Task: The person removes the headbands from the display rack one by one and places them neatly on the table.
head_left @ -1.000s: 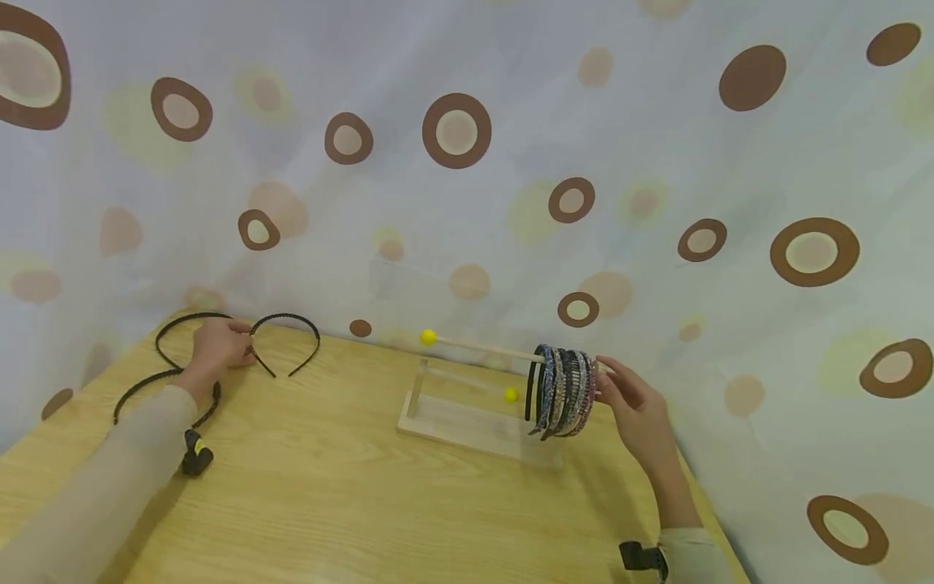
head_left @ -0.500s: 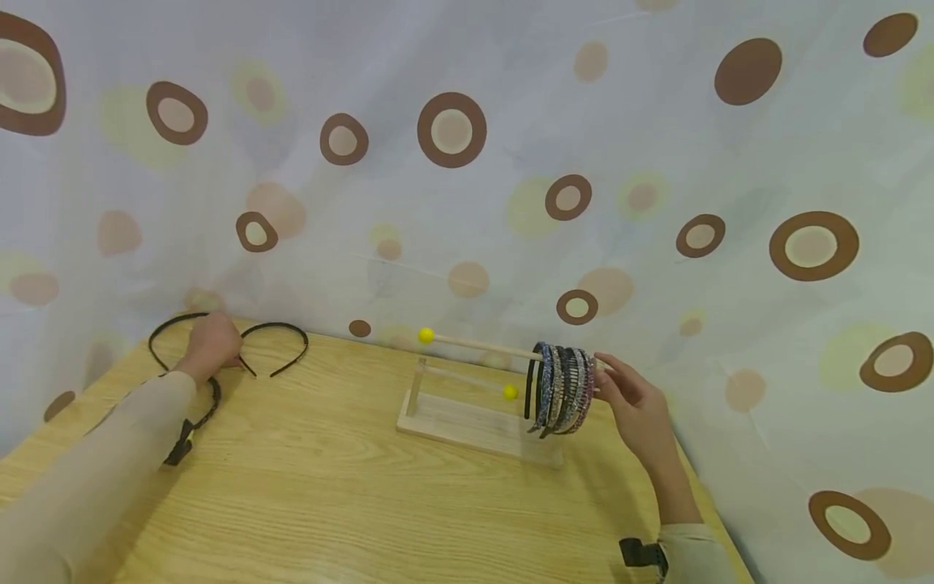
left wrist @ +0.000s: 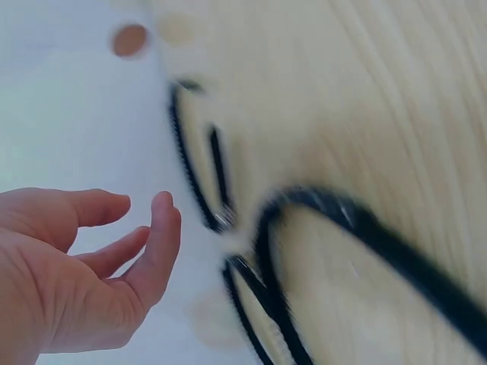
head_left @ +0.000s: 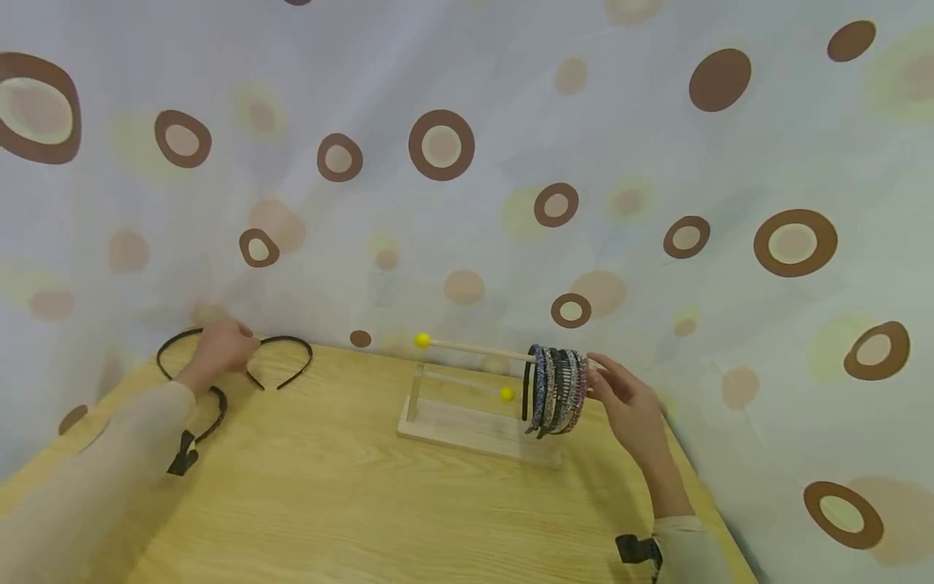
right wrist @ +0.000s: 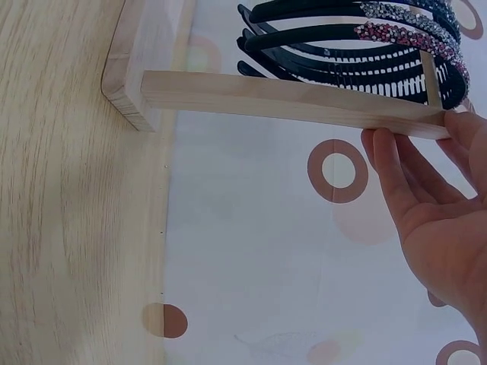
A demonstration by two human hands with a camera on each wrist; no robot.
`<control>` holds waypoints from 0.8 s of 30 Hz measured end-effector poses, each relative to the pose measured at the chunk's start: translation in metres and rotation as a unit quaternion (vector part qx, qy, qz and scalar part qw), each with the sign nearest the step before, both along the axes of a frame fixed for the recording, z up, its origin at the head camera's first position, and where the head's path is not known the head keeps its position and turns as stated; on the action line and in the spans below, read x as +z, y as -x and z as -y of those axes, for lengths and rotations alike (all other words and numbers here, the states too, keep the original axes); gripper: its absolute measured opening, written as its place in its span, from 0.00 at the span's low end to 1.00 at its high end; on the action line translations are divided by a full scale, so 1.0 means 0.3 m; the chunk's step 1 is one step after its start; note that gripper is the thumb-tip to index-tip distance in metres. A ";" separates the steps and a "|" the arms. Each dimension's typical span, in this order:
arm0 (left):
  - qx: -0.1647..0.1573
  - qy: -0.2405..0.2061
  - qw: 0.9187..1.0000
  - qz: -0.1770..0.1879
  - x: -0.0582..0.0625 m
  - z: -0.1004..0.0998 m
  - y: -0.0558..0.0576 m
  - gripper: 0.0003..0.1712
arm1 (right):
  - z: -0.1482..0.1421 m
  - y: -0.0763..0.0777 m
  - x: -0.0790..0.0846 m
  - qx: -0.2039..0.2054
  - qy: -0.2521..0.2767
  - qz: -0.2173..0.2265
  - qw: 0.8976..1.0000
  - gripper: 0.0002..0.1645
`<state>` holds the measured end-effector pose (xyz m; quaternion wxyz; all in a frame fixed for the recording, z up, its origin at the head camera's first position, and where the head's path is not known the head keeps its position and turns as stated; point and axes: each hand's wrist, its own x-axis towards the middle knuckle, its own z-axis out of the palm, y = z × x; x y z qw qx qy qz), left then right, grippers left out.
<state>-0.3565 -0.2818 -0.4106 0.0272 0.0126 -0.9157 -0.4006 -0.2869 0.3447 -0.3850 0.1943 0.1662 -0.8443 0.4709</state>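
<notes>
In the head view my left hand (head_left: 222,349) is over the loose black headbands at the table's far left. The left wrist view shows its thumb and fingers (left wrist: 163,236) bent and apart, holding nothing, beside a blurred black headband (left wrist: 180,144). One loose headband (head_left: 310,354) lies just right of the hand, another (head_left: 162,349) to its left, and a third (head_left: 223,414) is nearer, partly hidden by the sleeve. My right hand (head_left: 631,405) pinches the top of the wooden stand's right post (right wrist: 289,100). Several glittery headbands (head_left: 558,389) hang on the stand's rod beside it.
The wooden stand's base (head_left: 467,430) rests on the wood-grain table (head_left: 350,511). Its two rods end in yellow balls, one behind (head_left: 422,341) and one in front (head_left: 507,394). A dotted cloth (head_left: 438,227) rises behind the table and along its right side.
My left hand has shifted slightly left and back by the loose headbands, and the rightmost one sits a little further left. The right hand keeps its grip on the stand. The head view has tilted slightly.
</notes>
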 end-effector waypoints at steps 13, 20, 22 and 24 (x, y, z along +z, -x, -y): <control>-0.123 -0.213 0.969 0.032 0.046 -0.497 -0.193 0.22 | -0.017 0.007 -0.003 0.013 -0.005 -0.004 1.000 0.25; -0.168 -0.254 0.953 -0.010 0.055 -0.742 -0.262 0.19 | -0.005 -0.001 0.005 0.034 0.023 0.002 0.999 0.24; -0.180 -0.262 0.948 -0.027 0.065 -0.806 -0.270 0.17 | -0.010 0.004 0.001 0.027 0.018 -0.004 0.999 0.24; -0.190 -0.271 0.943 -0.045 0.075 -0.866 -0.277 0.15 | -0.015 0.008 0.001 0.022 0.012 -0.011 1.000 0.24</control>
